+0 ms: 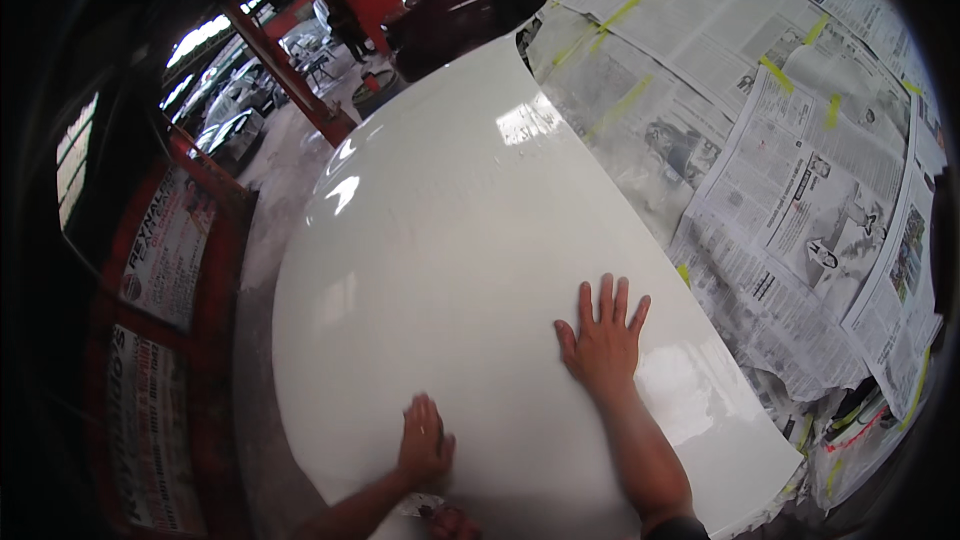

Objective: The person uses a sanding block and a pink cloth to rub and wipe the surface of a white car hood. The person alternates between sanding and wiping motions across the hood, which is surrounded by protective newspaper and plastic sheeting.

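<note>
A glossy white car hood (430, 240) fills the middle of the view, with light reflecting off its surface. My right hand (605, 340) lies flat on it, right of centre, with its fingers spread and nothing in them. Lower and to the left, my left hand (426, 445) is stretched out over the hood near its near edge. Its fingers lie close together and are slightly blurred; whether anything thin is under the palm is hidden. Sheets of newspaper (740, 180), held by yellow-green tape (776, 75), cover the car body right of the hood.
A reddish-brown shape (452, 522) shows at the bottom edge, too unclear to name. Red-framed sign boards (150, 420) stand on the left. Farther back are a red post (290, 70), a dark red car (470, 15), a round drum-like container (375, 90) and several parked vehicles.
</note>
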Action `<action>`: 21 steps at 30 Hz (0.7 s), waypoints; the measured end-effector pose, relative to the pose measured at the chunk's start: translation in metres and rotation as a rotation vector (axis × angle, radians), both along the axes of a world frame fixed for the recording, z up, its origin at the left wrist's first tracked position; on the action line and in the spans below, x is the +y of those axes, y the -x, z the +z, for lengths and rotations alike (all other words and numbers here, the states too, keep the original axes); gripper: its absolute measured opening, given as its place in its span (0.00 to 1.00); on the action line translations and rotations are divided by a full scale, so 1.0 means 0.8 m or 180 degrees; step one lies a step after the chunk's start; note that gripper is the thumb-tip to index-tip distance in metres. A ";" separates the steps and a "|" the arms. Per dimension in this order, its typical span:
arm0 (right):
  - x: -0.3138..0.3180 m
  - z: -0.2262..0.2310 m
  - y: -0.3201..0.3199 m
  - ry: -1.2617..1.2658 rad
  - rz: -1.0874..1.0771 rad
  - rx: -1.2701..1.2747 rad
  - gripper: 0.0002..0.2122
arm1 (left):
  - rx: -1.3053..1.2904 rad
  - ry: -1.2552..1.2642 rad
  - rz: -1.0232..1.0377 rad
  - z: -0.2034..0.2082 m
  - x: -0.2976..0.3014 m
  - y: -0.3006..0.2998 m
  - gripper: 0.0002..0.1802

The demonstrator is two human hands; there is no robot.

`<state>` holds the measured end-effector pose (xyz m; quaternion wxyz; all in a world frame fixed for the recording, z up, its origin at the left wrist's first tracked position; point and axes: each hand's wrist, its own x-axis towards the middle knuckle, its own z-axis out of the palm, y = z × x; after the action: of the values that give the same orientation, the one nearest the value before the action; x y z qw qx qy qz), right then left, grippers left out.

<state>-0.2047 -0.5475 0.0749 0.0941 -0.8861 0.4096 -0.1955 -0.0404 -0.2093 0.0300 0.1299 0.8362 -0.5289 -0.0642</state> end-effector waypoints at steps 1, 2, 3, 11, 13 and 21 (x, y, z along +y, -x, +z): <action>-0.002 0.003 -0.002 0.0014 0.0003 0.0037 0.32 | -0.0073 0.0130 -0.0031 -0.008 -0.050 -0.071 0.43; 0.005 0.006 -0.012 -0.0019 0.0069 -0.0003 0.32 | -0.0552 0.0357 0.0360 -0.024 -0.090 -0.163 0.41; 0.014 0.002 -0.015 -0.0056 0.0106 0.0057 0.32 | -0.0718 0.0093 0.1080 -0.022 -0.151 -0.249 0.40; 0.004 -0.007 -0.008 0.0012 -0.0037 0.0430 0.32 | -0.0418 0.0326 0.0291 -0.022 -0.092 -0.115 0.39; -0.004 0.002 -0.007 0.0038 -0.0173 0.0475 0.32 | 0.0195 0.0035 0.0066 -0.005 -0.005 -0.007 0.43; 0.027 0.009 -0.041 -0.0016 0.0134 0.0432 0.31 | -0.0639 -0.0364 0.1830 0.032 -0.268 -0.414 0.43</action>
<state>-0.1716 -0.5255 0.0818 0.0724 -0.9055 0.3968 -0.1319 0.2904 -0.4236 0.0554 0.0426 0.9597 -0.2764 0.0285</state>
